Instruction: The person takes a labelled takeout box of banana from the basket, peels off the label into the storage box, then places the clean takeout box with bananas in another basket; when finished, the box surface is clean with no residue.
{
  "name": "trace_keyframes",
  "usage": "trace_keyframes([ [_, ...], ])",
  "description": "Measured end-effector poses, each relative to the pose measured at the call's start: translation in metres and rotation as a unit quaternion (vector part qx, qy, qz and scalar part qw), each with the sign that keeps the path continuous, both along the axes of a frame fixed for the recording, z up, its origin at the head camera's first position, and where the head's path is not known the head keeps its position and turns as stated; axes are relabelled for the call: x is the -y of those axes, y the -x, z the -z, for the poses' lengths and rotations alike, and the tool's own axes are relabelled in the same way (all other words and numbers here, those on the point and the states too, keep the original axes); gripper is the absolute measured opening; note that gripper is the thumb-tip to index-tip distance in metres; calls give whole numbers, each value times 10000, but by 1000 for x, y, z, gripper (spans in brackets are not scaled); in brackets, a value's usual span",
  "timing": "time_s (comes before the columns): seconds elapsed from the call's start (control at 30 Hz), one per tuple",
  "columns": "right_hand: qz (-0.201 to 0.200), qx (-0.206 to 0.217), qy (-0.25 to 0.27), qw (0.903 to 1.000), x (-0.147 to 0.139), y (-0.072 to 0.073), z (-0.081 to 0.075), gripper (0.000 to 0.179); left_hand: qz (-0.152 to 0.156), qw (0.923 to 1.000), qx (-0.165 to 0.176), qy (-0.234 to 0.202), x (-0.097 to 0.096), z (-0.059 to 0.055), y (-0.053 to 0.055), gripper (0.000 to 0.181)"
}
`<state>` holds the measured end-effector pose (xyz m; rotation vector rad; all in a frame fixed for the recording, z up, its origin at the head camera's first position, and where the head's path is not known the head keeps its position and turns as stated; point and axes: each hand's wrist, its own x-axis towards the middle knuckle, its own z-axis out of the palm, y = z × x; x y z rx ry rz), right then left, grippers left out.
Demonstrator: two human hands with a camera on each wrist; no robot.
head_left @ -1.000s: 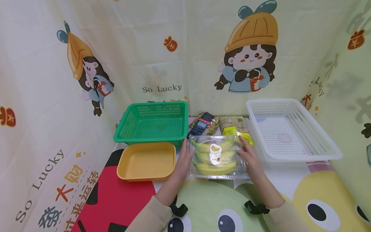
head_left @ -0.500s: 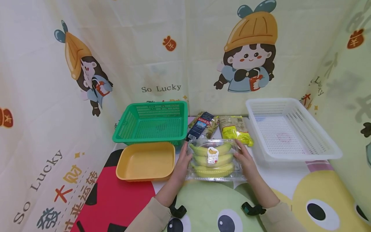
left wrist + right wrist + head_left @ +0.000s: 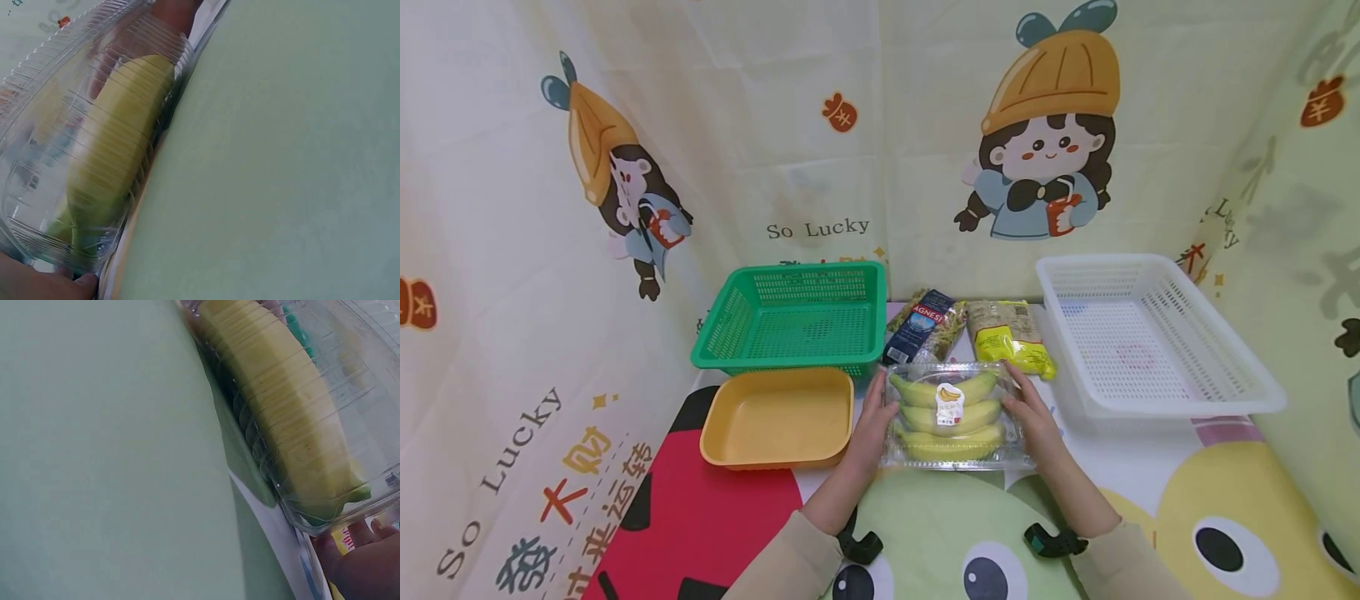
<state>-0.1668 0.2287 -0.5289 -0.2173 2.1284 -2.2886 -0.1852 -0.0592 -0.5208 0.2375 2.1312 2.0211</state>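
In the head view a clear plastic clamshell box of bananas [image 3: 951, 454] lies in front of me, with a white label showing a banana on its lid. My left hand [image 3: 867, 429] grips its left end and my right hand [image 3: 1037, 425] its right end, thumbs toward the lid. Through the ribbed wall a yellow banana [image 3: 115, 134] shows in the left wrist view, where my left hand [image 3: 40, 281] touches the lower corner. My right hand [image 3: 369, 565] is at the box's corner in the right wrist view. The undersides of the fingers are mostly hidden.
A green basket [image 3: 718, 333] stands at the back left, with a yellow-orange tub [image 3: 778, 417] before it. Behind the box lie a blue-labelled AGNESI pasta bag [image 3: 921, 325] and a yellow-and-clear bag [image 3: 1011, 337]. On the right stands a white basket [image 3: 1187, 408].
Both hands have brought the box slightly toward me and to the left over the last second, uncovering more of the two bags. Since half a second ago it has barely shifted.
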Motion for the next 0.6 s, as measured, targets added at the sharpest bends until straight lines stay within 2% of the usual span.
trace_keyframes([
  [0.17,-6,-81,-31,10000,-1,0,1,59,-140,9997,-174,126,-2,10,1,64],
  [0.37,7,-65,-201,9998,-2,1,2,59,-168,9994,-272,98,-1,12,1,65],
  [0.6,79,378,-581,9976,-10,0,-14,58,-118,9993,-326,-169,0,12,2,65],
])
